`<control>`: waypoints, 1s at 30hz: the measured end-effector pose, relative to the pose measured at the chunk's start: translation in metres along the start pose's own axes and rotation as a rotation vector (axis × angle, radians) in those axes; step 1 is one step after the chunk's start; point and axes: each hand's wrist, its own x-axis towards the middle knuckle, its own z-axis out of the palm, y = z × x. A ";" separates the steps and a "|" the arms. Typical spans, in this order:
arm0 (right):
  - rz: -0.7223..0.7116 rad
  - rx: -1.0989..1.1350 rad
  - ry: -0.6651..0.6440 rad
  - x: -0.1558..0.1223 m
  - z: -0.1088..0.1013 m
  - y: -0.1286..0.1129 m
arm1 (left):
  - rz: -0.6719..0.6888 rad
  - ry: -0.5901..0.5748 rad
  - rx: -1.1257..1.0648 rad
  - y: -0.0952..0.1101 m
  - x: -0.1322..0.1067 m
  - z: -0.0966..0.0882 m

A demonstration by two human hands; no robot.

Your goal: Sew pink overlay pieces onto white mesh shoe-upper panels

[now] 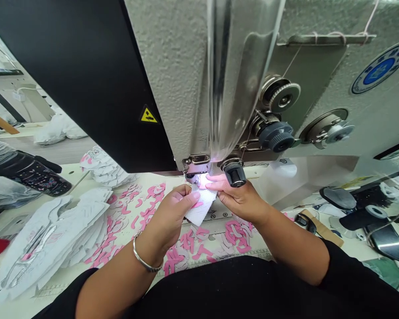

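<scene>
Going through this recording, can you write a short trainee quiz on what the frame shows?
1. Which wrist wears the metal bangle, left or right?
2. True or false: the left hand is holding the white mesh piece.
3. What colour are most of the cut shapes spread on the table beside the hands?

Key: 1. Left. 2. True. 3. Pink.

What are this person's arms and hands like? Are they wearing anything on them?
The left hand and right hand are bare, with no gloves or rings showing. A thin silver bangle circles the left wrist. Black sleeves end partway up the arms, leaving the forearms bare.
</scene>
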 end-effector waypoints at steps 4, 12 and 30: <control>-0.003 -0.057 0.017 -0.001 0.003 -0.003 | -0.016 -0.027 -0.020 0.001 0.005 -0.012; -0.013 -0.362 0.070 -0.016 0.017 -0.023 | -0.090 -0.176 0.024 0.020 0.033 -0.044; 0.049 -0.533 -0.145 -0.016 0.013 -0.050 | -0.023 -0.007 -0.119 0.005 0.020 -0.044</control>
